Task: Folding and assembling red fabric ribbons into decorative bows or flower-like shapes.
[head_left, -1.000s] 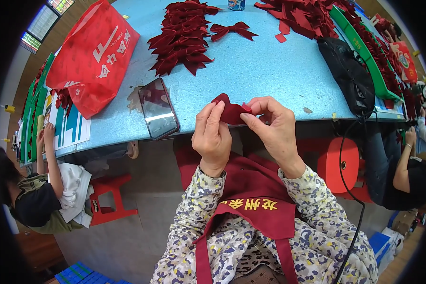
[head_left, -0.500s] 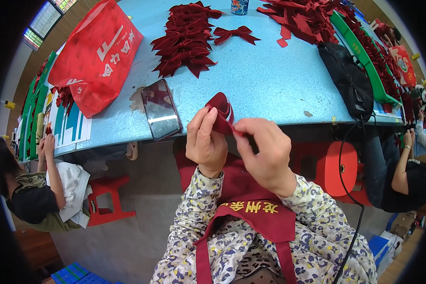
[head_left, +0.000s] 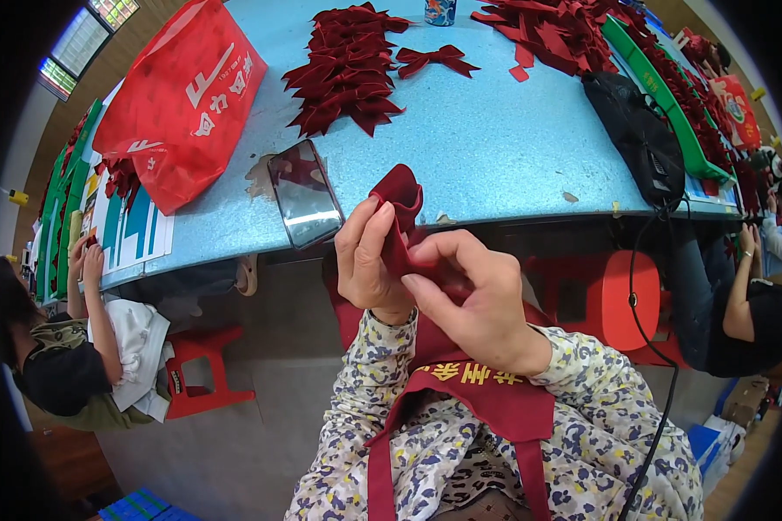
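A looped piece of dark red ribbon [head_left: 397,193] is held above my lap, just off the table's near edge. My left hand [head_left: 369,265] is closed round its left side, fingers pointing up. From the right, my right hand [head_left: 478,300] pinches the ribbon's lower part between thumb and index finger. The ribbon's lower end is partly hidden by the hands. On the table beyond lies a stacked row of finished dark red bows [head_left: 347,69], with a single bow [head_left: 436,61] to its right.
A phone [head_left: 306,195] lies near the table edge left of my hands. A red bag [head_left: 187,113] stands at left, a black bag [head_left: 634,143] at right beside a green tray [head_left: 669,108]. Loose ribbons [head_left: 556,39] are piled at the back. People sit on both sides.
My right hand has shifted left and slightly down, closer to my left hand, and its grip on the ribbon has moved. The ribbon loop is now more folded and upright.
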Motion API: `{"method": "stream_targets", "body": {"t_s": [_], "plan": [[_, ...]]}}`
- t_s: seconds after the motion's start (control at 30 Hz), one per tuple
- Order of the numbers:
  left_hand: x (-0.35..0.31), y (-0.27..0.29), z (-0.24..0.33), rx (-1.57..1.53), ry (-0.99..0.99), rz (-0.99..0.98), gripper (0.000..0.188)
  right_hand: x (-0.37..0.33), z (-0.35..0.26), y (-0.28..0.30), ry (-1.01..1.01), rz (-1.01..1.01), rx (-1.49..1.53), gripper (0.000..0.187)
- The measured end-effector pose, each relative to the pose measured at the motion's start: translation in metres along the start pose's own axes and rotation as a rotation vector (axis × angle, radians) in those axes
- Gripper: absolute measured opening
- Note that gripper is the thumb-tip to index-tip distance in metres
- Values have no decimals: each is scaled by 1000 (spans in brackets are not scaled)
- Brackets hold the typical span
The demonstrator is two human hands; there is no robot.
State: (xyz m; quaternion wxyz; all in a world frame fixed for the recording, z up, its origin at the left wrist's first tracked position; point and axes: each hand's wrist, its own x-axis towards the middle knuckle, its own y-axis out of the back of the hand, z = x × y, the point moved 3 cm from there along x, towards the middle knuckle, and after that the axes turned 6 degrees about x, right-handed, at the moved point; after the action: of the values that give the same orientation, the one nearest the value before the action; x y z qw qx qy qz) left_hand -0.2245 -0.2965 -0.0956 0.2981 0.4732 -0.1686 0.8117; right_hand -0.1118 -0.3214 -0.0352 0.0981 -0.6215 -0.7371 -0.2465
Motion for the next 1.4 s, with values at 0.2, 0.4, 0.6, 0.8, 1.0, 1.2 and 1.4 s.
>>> {"method": "stream_targets", "body": {"t_s": [0.2, 0.4, 0.6, 0.8, 1.0, 1.2, 1.4], "plan": [[-3, 20, -2, -65, 10, -12, 37, -8, 14, -9, -204, -137, 400, 23], [-8, 25, -11, -139, 71, 53, 35, -7, 8, -13, -106, -32, 239, 24], [-3, 19, -6, -140, 68, 72, 39, 2, 14, 2, -26, 104, 148, 23], [2, 6, 6, -60, 40, -1, 42, 11, -1, 25, 187, 115, -114, 24], [2, -6, 21, -91, 62, -61, 45, 5, -8, 41, 406, 153, -308, 26], [0, -15, 33, -61, 76, -109, 49, 5, -18, 50, 578, 173, -540, 30], [-6, -34, 29, -48, 68, -146, 51, 9, -2, 62, 523, 149, -652, 31]]}}
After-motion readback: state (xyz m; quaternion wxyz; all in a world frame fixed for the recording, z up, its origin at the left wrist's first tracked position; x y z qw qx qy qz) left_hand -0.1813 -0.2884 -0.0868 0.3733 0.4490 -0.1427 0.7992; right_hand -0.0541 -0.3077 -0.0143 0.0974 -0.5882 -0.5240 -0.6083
